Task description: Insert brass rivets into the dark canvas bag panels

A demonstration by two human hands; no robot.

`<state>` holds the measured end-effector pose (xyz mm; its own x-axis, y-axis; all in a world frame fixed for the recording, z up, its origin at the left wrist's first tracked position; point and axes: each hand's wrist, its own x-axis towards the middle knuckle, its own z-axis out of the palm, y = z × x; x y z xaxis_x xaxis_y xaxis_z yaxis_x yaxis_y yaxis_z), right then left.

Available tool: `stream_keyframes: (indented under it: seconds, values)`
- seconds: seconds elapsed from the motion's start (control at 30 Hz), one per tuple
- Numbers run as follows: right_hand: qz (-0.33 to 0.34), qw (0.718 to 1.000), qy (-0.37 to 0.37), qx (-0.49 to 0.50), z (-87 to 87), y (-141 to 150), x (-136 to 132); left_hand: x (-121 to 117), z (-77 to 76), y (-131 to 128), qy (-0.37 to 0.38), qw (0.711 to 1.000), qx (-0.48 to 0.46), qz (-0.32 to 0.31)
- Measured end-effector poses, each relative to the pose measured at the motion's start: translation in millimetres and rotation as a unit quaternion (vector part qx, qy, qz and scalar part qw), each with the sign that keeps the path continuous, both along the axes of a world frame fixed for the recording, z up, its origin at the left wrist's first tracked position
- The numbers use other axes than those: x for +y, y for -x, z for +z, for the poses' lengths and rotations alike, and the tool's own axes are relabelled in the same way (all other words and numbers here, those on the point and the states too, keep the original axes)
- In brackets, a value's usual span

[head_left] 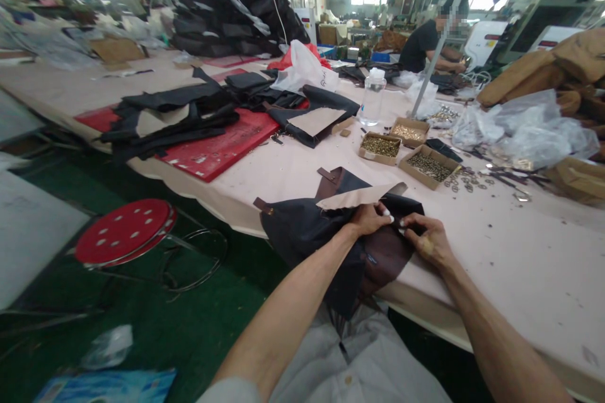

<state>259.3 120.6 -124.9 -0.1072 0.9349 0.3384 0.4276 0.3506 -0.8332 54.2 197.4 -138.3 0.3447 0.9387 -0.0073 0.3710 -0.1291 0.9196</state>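
A dark navy fabric piece [297, 227] with a brown panel [385, 258], perhaps part of a bag, lies over the table's front edge and hangs toward my lap. My left hand [371, 219] is closed on its upper part, the fingertips wrapped in something white. Close by on the right, my right hand [428, 239] pinches the piece's edge with thumb and forefinger. Whether a small part sits between the fingertips is too small to make out. A beige strip [354, 197] shows above my left hand, and a brown tab [328, 176] sticks out behind it.
Small cardboard boxes of metal fittings [428, 167] stand beyond my hands, with loose fittings [467, 179] beside them. A clear bottle [372, 101] is farther back. Dark fabric pieces lie on a red board [217, 148]. A red stool [125, 233] stands left. Another person [420, 44] sits across.
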Motion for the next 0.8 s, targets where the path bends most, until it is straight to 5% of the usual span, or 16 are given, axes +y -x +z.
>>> stream_keyframes:
  seconds: [0.2,0.4,0.8]
  values:
    - [0.016,0.998,0.055,-0.012,6.1,0.4,-1.6,0.3,-0.6,-1.9,0.019,1.000,0.009,0.008]
    - [-0.028,0.992,0.110,0.051,-13.7,0.3,6.4,-2.1,3.0,-1.8,0.015,1.000,0.002,0.006]
    - [-0.019,0.988,0.129,0.084,-15.4,1.4,10.9,-1.9,-3.0,-3.9,-0.012,0.999,0.049,0.020]
